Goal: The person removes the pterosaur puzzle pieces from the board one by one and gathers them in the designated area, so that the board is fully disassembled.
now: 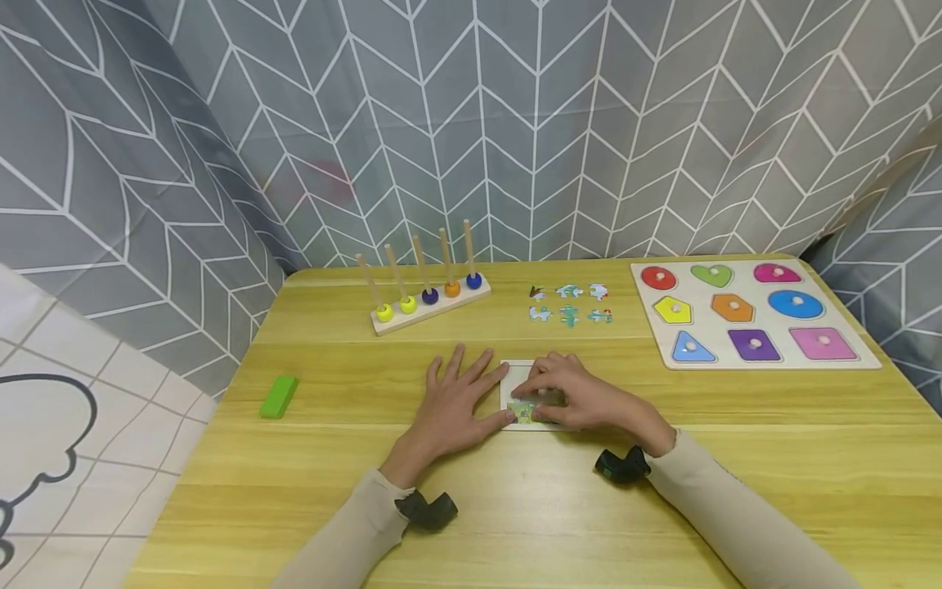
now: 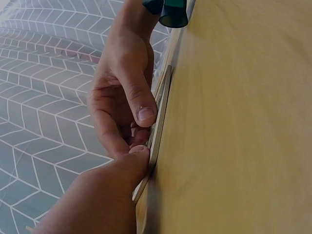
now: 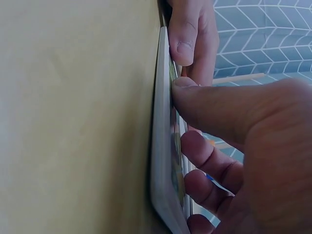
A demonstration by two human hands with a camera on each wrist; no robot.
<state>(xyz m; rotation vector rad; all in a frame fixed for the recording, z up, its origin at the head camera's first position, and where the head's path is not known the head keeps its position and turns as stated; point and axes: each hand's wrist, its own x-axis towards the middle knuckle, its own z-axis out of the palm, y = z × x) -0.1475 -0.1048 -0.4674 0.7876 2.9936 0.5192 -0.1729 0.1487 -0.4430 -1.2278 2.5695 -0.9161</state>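
A small white puzzle tray (image 1: 518,372) lies on the table in front of me, with joined jigsaw pieces (image 1: 521,411) along its near edge. My left hand (image 1: 459,401) is spread flat on the wood at the tray's left side, its thumb tip at the tray's lower left corner. Over the tray arches my right hand (image 1: 577,394), bent fingers and thumb apart. In the right wrist view its thumb (image 3: 209,105) presses on the pieces while the fingertips touch the tray farther along. No piece shows pinched between them; part of the tray is hidden under this hand.
Several loose jigsaw pieces (image 1: 569,316) lie in two rows behind the tray. A peg stand with coloured beads (image 1: 434,307) is at the back left, a green block (image 1: 279,397) at the left. A knobbed shape board (image 1: 706,331) occupies the back right. Patterned curtains (image 1: 471,131) hang behind.
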